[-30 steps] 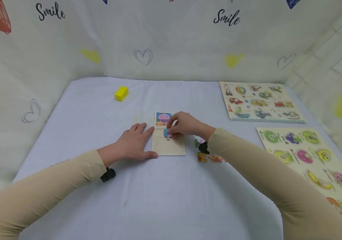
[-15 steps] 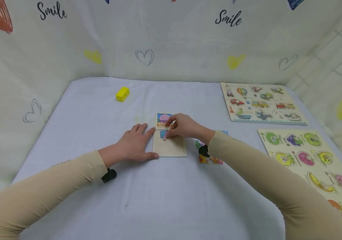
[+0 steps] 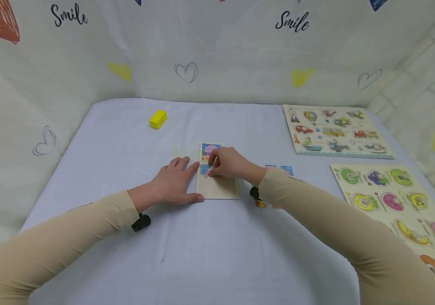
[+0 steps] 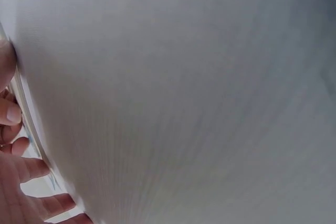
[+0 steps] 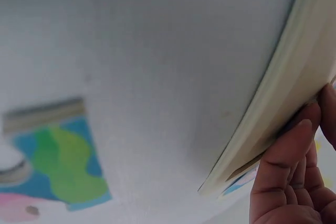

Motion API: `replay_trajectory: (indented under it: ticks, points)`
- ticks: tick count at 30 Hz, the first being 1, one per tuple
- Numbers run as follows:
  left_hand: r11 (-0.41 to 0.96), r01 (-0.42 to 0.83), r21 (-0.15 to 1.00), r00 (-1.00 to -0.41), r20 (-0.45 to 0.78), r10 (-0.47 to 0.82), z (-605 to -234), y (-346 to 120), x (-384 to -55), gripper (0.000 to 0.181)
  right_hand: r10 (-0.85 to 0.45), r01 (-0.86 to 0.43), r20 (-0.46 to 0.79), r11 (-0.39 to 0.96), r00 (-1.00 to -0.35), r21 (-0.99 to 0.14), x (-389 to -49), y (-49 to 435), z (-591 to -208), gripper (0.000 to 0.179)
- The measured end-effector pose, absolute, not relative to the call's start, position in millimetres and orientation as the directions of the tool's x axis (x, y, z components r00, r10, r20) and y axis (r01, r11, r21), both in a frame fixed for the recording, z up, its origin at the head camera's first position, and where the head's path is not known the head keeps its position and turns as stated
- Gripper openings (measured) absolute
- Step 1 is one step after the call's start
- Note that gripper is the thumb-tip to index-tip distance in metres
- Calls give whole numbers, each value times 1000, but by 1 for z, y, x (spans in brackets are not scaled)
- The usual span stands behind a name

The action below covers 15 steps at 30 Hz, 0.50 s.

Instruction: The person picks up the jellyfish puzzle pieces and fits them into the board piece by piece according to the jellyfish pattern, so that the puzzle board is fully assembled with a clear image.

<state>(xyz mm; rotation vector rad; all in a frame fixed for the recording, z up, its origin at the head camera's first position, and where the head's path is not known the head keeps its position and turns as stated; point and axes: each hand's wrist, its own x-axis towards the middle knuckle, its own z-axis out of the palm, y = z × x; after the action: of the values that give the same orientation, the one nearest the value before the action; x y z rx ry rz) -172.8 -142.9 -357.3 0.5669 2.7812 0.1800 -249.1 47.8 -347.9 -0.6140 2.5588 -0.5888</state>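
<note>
A small wooden puzzle board (image 3: 217, 188) lies on the table, with a card-like picture of a pink sea creature (image 3: 207, 151) at its far edge. My right hand (image 3: 232, 164) pinches a blue and pink puzzle piece (image 3: 204, 169) at the board's far left corner; the fingers partly cover it. In the right wrist view, thumb and fingertips (image 5: 294, 140) meet over the board's frame. My left hand (image 3: 173, 181) rests on the table with fingers spread, thumb and index finger at the board's left edge. Its fingers (image 4: 52, 205) also show in the left wrist view.
Several loose puzzle pieces (image 3: 287, 170) lie right of the board, partly under the right forearm; one green and blue piece (image 5: 68, 166) shows up close. A yellow block (image 3: 158, 119) stands far left. A vehicle puzzle (image 3: 339, 146) and a fruit puzzle (image 3: 387, 216) lie at right.
My right hand has brought the puzzle piece leftward and down into the board's far left corner. The left hand has stayed at the board's edge.
</note>
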Motion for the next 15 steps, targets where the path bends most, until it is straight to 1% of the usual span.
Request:
replay_trajectory:
  ticks: [6, 11, 15]
  points:
    - [914, 370, 168, -880, -253, 403, -358, -142, -173, 98, -502, -322, -298, 810, -812, -490, -247, 49, -347, 32]
    - [913, 371, 170, -880, -249, 404, -358, -143, -173, 100, -517, -348, -274, 802, -811, -485, -245, 50, -346, 27]
    - [910, 380, 165, -877, -250, 411, -357, -143, -172, 97, -531, -366, -262, 794, -806, -485, -244, 50, -347, 26]
